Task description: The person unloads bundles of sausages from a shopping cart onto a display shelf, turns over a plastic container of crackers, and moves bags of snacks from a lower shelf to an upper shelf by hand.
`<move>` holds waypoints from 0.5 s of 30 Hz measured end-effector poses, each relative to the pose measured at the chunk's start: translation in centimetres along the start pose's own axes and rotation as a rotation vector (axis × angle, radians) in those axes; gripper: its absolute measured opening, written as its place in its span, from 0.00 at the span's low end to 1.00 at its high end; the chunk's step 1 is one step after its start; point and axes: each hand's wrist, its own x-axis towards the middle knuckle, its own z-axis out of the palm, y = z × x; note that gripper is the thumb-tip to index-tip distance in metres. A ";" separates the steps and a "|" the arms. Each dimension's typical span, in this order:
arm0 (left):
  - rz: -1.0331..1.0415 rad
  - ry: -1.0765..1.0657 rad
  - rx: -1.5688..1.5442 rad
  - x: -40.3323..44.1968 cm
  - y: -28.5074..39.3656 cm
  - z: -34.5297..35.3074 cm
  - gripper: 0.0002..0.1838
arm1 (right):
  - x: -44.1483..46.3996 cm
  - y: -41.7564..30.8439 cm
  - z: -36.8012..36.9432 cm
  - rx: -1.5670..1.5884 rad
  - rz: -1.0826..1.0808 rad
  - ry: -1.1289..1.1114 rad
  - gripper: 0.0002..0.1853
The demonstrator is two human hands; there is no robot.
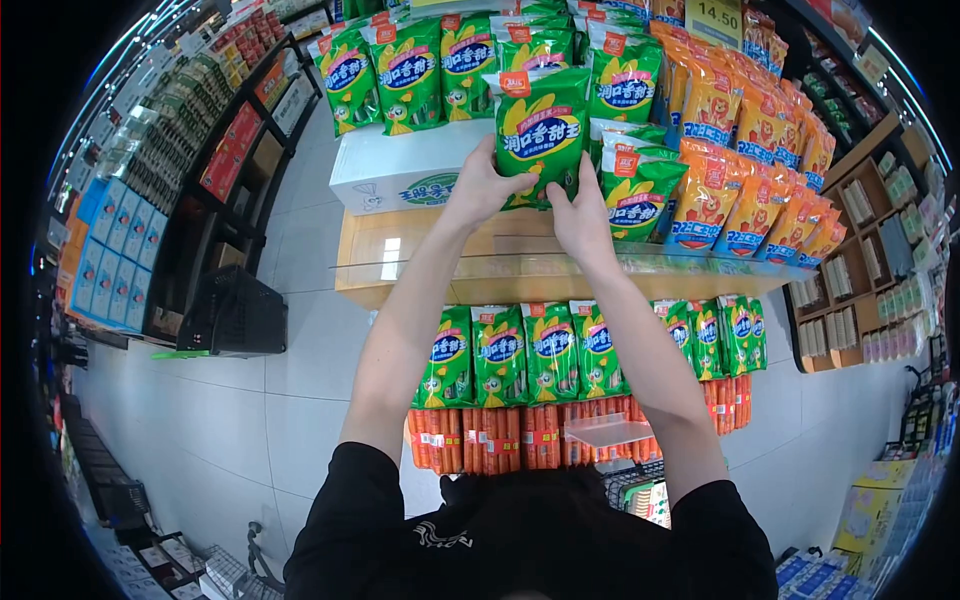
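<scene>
Both my hands grip one green snack bag [540,130] with white lettering and a yellow corn picture, held upright above the display shelf. My left hand [485,188] has its lower left side, thumb across the front. On the lower right side, my right hand [582,218] pinches it with the thumb in front; the fingers behind are hidden. Similar green bags [411,75] stand behind and to the left, some on a white carton [400,172]. More of them [640,195] stand to the right, beside orange bags [708,200].
A clear shelf guard [450,265] runs along the wooden shelf's front edge. Below it are a lower row of green bags [553,350] and red-orange sausage packs [490,440]. A black basket [232,312] sits on the floor at left. A price sign [715,22] stands at the back.
</scene>
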 end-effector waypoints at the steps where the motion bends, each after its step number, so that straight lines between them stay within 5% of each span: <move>1: -0.008 -0.005 0.006 0.4 -0.9 0.2 0.27 | -0.2 0.2 0.2 -0.066 -0.042 0.021 0.35; 9: -0.015 -0.027 0.326 0.4 -4.8 1.3 0.31 | 0.6 3.3 0.8 -0.239 0.223 -0.171 0.44; 12: 0.066 -0.012 0.362 0.2 -5.1 1.4 0.28 | 0.5 3.6 0.9 -0.266 0.165 -0.148 0.45; 15: -0.099 -0.087 0.739 -0.7 -4.4 1.2 0.23 | 0.0 3.9 1.1 -0.357 -0.024 -0.050 0.45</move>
